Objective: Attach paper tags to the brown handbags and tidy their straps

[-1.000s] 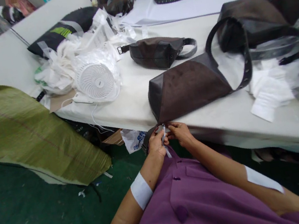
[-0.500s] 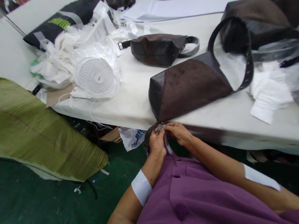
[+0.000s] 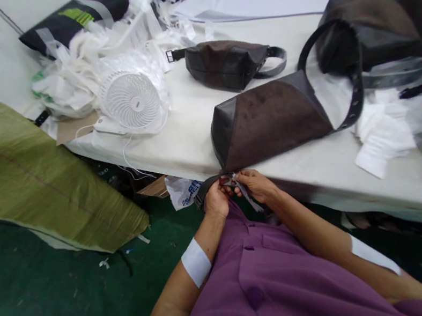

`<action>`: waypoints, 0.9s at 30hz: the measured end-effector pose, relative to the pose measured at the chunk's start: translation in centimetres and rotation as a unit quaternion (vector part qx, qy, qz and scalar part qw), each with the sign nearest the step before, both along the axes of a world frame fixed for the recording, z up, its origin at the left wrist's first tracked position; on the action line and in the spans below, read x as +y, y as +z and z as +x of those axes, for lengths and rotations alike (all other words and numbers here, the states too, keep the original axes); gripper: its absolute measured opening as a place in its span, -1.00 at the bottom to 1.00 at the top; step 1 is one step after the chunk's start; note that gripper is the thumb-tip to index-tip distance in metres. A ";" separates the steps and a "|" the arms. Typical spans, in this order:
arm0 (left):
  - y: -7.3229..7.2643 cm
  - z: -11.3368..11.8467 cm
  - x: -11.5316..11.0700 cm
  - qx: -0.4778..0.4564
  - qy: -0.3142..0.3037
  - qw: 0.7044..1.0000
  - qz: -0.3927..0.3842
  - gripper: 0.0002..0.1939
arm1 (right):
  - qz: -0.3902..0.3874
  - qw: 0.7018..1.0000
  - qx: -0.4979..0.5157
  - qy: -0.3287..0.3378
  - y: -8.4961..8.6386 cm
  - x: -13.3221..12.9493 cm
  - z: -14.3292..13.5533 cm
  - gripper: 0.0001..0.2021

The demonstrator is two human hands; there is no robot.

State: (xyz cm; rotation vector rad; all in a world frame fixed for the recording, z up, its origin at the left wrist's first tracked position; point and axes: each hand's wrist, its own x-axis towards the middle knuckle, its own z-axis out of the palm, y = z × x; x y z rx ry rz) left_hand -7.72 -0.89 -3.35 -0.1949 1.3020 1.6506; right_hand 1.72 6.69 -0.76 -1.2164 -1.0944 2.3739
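Observation:
A brown and black shoulder bag lies on its side at the table's front edge. From its near corner a dark strap hangs below the edge. My left hand is closed round this strap. Close against it, my right hand pinches at a small shiny metal buckle on the strap. A thin greyish strip dangles below the buckle between my hands. The fingertips partly cover the buckle, and the strap's lower part is hidden.
A white fan in clear plastic stands on the table, left of the bag. More bags lie behind and to the right. White papers lie to the right. A green sack leans at the left.
My hands have shifted slightly at the strap; the left is a little lower and further left. The greyish strip now hangs out to the right. The bag stays in place.

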 end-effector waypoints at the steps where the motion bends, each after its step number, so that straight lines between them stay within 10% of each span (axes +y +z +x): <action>1: 0.0 -0.3 0.1 -0.017 0.004 1.000 0.014 -0.79 | -0.003 1.000 0.008 0.004 0.0 0.1 0.1 -0.86; 14: 0.9 -1.7 -2.1 -0.142 -0.098 0.979 0.112 -0.73 | 0.001 0.999 0.034 0.008 0.1 0.4 0.5 -0.75; 27: 0.2 -1.3 -2.9 -0.013 -0.159 0.985 0.071 -0.70 | -0.008 0.998 0.054 -0.004 -0.4 0.5 0.7 -0.71</action>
